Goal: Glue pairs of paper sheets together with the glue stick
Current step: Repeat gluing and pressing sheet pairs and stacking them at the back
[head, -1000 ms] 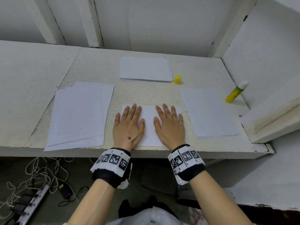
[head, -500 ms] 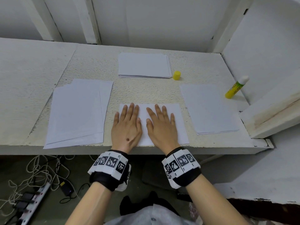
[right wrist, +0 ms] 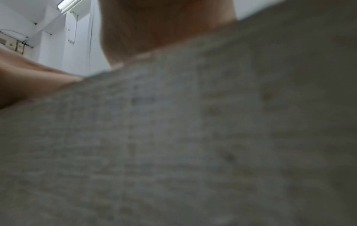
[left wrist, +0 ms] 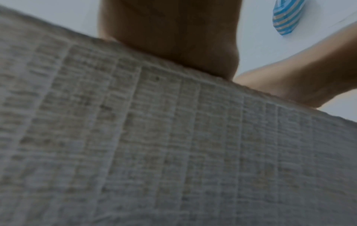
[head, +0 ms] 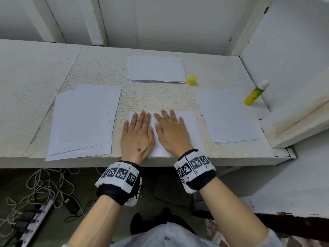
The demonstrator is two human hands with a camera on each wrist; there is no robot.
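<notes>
Pressing flat on the paper sheet [head: 188, 132] at the front edge of the counter [head: 35, 72], both hands have drawn closer together over the last second: the right hand [head: 171, 134] has slid leftward until its thumb sits just beside the left hand [head: 138, 138], leaving the right part of the sheet bare. Both hands lie spread, palms down, fingers straight, gripping nothing. The left hand has barely shifted.

That sweep reads as smoothing a freshly joined pair, so this pair looks close to finished and ready to be set aside.

The glue stick [head: 255, 94] stands uncapped near the right edge of the counter, by the wall, well apart from the hands; its yellow cap [head: 191, 80] sits just beside the stack of paper [head: 154, 68] at the back edge. Another stack [head: 226, 114] lies toward the right edge, and looser sheets [head: 81, 120] toward the front left corner.

Both wrist views show only blurred counter surface and skin.
</notes>
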